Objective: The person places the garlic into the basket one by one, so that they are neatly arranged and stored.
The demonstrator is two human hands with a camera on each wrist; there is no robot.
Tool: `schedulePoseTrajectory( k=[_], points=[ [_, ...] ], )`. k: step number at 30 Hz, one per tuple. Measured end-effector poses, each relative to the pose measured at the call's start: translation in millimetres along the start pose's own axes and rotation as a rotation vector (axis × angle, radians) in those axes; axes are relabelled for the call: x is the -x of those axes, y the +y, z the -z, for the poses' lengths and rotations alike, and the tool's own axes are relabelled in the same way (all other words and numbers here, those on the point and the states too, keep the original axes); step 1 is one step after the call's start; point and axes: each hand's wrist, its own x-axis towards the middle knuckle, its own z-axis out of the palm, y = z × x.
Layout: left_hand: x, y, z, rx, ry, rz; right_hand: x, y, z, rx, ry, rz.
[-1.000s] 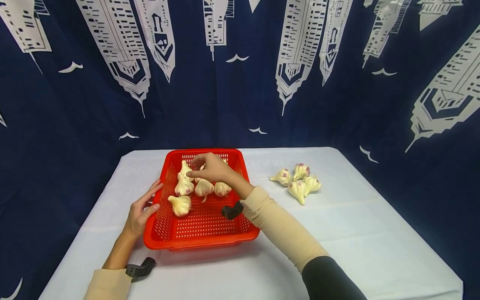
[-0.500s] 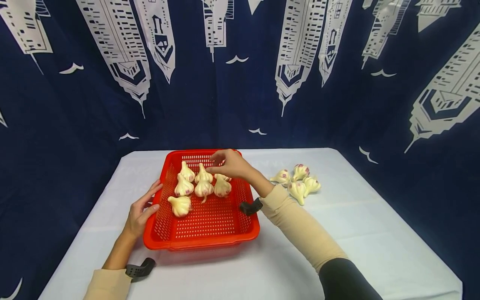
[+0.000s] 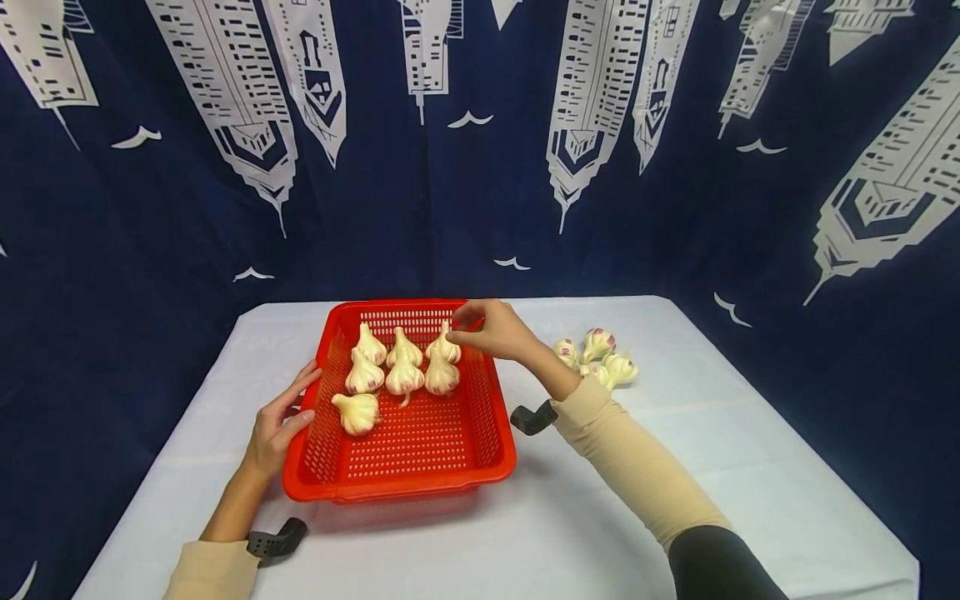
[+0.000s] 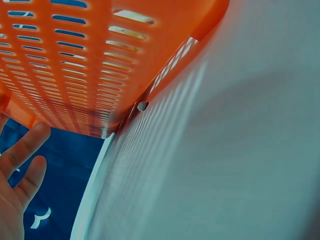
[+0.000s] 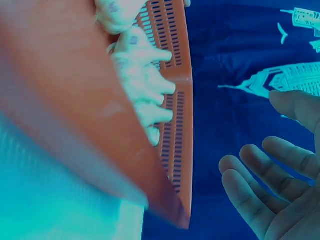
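Observation:
Several garlic bulbs sit in a red plastic basket (image 3: pixel 420 479). Two rows of three fill its back part, and one garlic bulb (image 3: pixel 357 414) lies alone nearer the left front. My left hand (image 3: pixel 272 437) rests on the basket's left rim, thumb and index finger on top; in the left wrist view its other visible fingers (image 4: pixel 31 180) are straight below the rim. My right hand (image 3: pixel 491 329) hovers over the back right corner, beside the back right garlic bulb (image 3: pixel 444 346). In the right wrist view its fingers are spread with nothing between them.
A small cluster of garlic bulbs (image 3: pixel 619 369) lies on the white tablecloth (image 3: pixel 720 433) right of the basket, partly hidden behind my right forearm. A dark blue curtain (image 3: pixel 420 217) with white building prints hangs behind the table.
Within the basket's back area my right hand has moved rightward, from the left bulbs past the middle to the right side, uncovering the back row. The left hand stays on the rim.

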Motion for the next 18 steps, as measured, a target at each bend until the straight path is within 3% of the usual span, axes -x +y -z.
schedulePoseTrajectory(
  k=[18],
  points=[
    [-0.2,1.3,-0.4,0.018,0.003,0.002,30.8,59,20,0.017,0.126,-0.105]
  ],
)
